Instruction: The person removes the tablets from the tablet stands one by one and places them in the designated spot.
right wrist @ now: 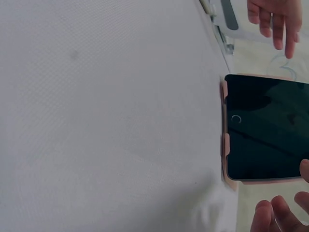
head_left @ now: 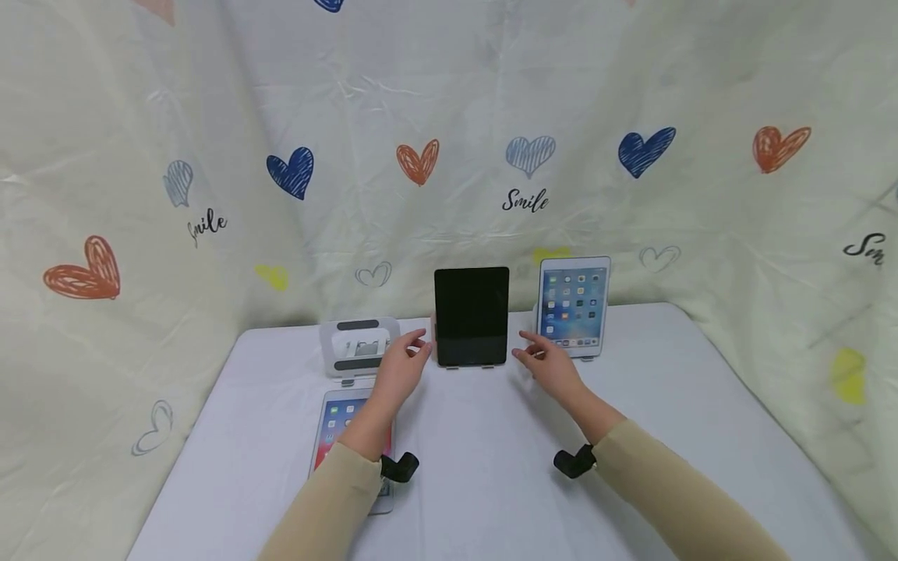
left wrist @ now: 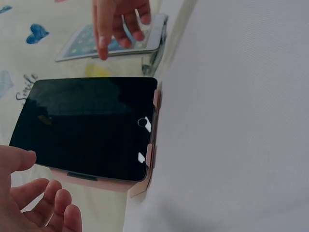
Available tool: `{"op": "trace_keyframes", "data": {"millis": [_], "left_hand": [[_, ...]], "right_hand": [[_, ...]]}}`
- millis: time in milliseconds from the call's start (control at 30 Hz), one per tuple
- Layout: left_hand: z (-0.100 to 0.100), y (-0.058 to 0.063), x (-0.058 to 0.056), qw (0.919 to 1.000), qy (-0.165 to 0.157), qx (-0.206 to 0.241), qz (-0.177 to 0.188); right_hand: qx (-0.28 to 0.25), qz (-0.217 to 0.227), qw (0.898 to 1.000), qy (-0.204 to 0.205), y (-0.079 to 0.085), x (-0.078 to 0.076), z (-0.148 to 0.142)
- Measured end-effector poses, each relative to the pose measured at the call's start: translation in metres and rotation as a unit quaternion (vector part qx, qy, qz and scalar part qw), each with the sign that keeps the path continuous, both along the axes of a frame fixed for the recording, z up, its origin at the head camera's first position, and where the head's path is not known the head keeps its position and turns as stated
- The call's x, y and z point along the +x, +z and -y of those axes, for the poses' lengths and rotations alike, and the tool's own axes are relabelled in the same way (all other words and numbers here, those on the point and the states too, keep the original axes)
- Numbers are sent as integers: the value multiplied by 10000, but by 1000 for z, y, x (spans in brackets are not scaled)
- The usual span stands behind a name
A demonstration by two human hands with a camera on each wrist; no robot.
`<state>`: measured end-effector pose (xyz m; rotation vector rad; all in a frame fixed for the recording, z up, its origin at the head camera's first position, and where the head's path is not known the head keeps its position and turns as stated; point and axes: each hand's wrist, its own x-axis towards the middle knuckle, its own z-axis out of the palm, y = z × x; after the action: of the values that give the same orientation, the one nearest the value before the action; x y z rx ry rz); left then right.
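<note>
A tablet with a dark screen [head_left: 471, 315] leans upright on a pink stand [left wrist: 99, 182] at the back of the table. Two small pink lips of the stand catch its lower edge. My left hand [head_left: 403, 366] is just left of this tablet, fingers loosely bent and nothing in them. On the other side, my right hand [head_left: 550, 366] hovers by the right edge, its fingers also relaxed and holding nothing. In the left wrist view the left thumb [left wrist: 21, 158] comes right up to the tablet's edge.
A white tablet with a lit screen [head_left: 574, 304] stands on another holder at the back right. An unoccupied white stand [head_left: 358, 323] is at the back left. Another white tablet [head_left: 330, 413] lies flat before it, partly under my left forearm. A heart-patterned cloth [head_left: 463, 101] hangs behind.
</note>
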<state>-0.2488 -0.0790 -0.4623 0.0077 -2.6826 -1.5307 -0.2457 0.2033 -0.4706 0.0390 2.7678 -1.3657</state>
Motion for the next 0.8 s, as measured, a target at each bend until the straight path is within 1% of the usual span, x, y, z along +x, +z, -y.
{"op": "trace_keyframes", "data": {"millis": [100,233,333,433,567,667,800], "left_hand": [[-5,1,-6,9999,44,122,50],[-11,3,-12,9994,27,317,117],[-14,4,-18,9989,-5,458,51],[-16,6,-22,9985,-41,543,-98],[-18,9,-26,9986,-94,461,-240],[-20,10,-29,9992,-111,275,-259],[-22,17,-32,9992,-116,261,-267]], "right_hand": [[6,-74,10000,-33,0,-4,0],[131,-325,9994,-58,1,-9,2],[249,-477,9986,-29,4,-14,2],[251,-568,9981,-5,6,-19,1],[158,-619,9980,2,8,-25,2],[121,-597,9981,-15,11,-28,5],[146,-589,9982,-29,16,-33,9]]}}
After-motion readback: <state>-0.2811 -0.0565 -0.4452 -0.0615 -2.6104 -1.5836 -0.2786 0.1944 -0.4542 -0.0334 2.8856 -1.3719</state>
